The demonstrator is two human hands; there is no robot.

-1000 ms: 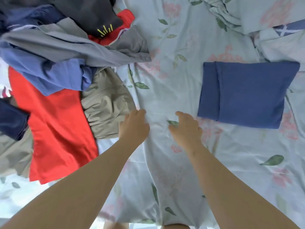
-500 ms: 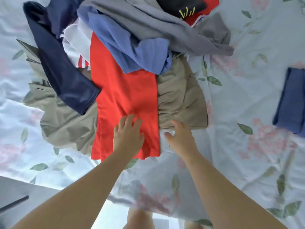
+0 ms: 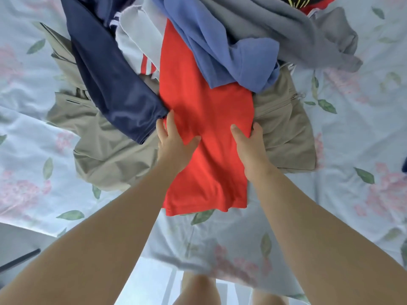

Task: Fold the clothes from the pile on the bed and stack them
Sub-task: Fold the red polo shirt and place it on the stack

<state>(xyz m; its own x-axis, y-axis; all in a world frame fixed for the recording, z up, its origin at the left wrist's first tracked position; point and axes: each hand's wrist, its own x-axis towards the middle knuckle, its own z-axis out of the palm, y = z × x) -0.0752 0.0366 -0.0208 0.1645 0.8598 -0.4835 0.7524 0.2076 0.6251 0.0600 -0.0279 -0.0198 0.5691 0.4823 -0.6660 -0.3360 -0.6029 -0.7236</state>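
Head view, looking down: the red shirt point(image 3: 204, 119) lies dead ahead, right between my hands, on top of the khaki trousers point(image 3: 114, 155). Its long axis runs straight away from me, with the near hem loose on the floral bedsheet point(image 3: 352, 194) and the far end buried under the blue top point(image 3: 231, 56) and the grey garment point(image 3: 286, 25) up in the pile.

My left hand point(image 3: 174, 142) is on the shirt's left edge, fingers straight and thumb splayed across the red cloth, fingertips touching the cuff of the navy sleeve point(image 3: 110, 84). It presses flat and grips nothing.

My right hand point(image 3: 250, 148) is on the right edge, thumb on top and fingers dropping over the side toward the khaki. I can't tell whether they have closed round the cloth.

Both hands are about level and equally near. My read is that the pull has to come straight back toward me, along the shirt's length, to slide it out from under the blue top without dragging that along.
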